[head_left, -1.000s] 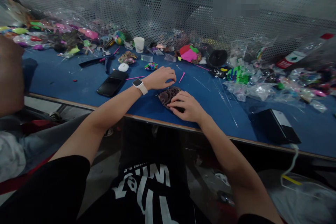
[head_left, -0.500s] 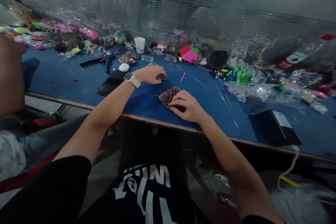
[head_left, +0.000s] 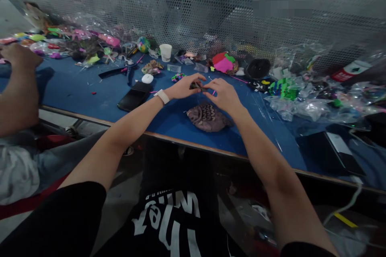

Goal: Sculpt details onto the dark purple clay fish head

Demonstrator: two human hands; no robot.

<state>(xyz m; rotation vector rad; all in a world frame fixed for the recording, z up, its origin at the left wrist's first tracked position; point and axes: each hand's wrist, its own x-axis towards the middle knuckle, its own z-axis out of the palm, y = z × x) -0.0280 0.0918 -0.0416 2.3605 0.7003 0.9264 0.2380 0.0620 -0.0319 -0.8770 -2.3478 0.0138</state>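
Observation:
My left hand and my right hand meet above the blue table, their fingertips pinched together on a small dark lump of clay. A white watch sits on my left wrist. Just below the hands lies a flat brown-purple clay piece with a scale-like pattern, near the table's front edge. Neither hand touches it. A small pink stick lies on the table, partly hidden under my right hand.
A black phone lies left of my hands. Coloured clay, a white cup, plastic bags and a black box crowd the back and right. Another person's arm rests at the far left. A perforated metal screen stands behind.
My left hand picked up a small dark lump and came back. My right hand lifted off the brown-purple piece and joined the left one on the lump.

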